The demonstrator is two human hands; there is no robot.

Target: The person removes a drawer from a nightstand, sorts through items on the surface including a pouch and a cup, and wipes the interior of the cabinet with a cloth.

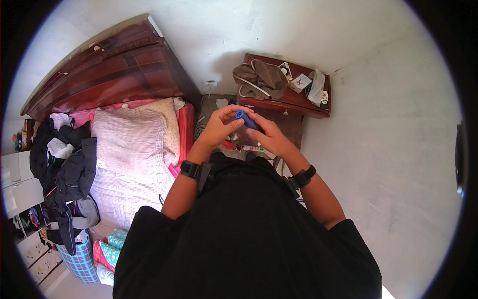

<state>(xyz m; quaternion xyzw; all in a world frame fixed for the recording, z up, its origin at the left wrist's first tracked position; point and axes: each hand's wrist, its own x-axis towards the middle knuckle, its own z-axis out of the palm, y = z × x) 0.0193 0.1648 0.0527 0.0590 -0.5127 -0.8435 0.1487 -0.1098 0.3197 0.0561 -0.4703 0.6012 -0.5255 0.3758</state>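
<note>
Both of my hands meet in front of my body around a small blue roll [244, 117], which looks like wound plastic bags. Its round end, with a hollow core, faces up toward the left. My left hand [219, 127] curls its fingers and thumb about the near end. From the other side, my right hand [272, 136] grips the roll, fingers across the top and thumb below. Part of the roll is hidden behind the right fingers. Each wrist has a black strap with a small device.
Beyond my hands stands a dark red cabinet [298, 107] bearing a brown cloth bag [261, 78], small boxes and a white plastic bag [316, 88]. A bed with a pink striped cover [129, 134] and dark clothes [69, 169] fills the left. A bare wall [378, 149] rises at right.
</note>
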